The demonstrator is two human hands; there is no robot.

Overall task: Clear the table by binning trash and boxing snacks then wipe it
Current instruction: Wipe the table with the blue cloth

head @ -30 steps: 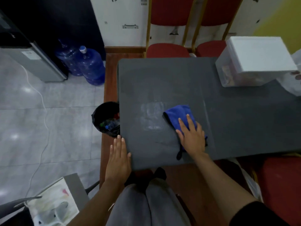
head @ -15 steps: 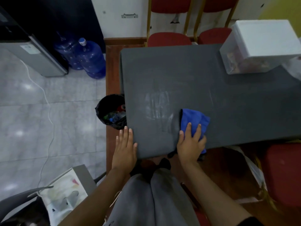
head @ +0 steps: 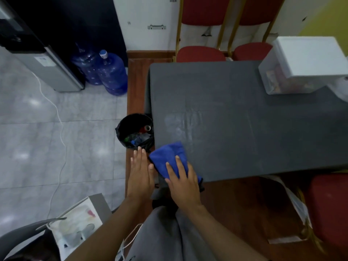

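A dark grey table point(head: 244, 119) fills the middle of the view. My right hand point(head: 181, 180) presses flat on a blue cloth point(head: 169, 155) at the table's near left corner. Just left of it, my left hand point(head: 140, 172) rests flat and open at the table's corner edge, empty. A clear plastic box with a white lid point(head: 307, 65) holds snacks at the far right of the table. A black-lined bin point(head: 134, 131) with cans and bottles inside stands on the floor beside the table's left edge. Pale wipe streaks show on the tabletop near the cloth.
Two red chairs point(head: 201, 53) stand behind the table and another red chair point(head: 329, 210) at near right. Two blue water jugs point(head: 111, 74) and a dispenser point(head: 45, 66) stand at the left wall. A white cable point(head: 60, 129) crosses the tiled floor.
My right hand has slid the blue cloth leftward along the near edge to the table's left corner. My left hand stayed at that corner, now right beside the cloth.
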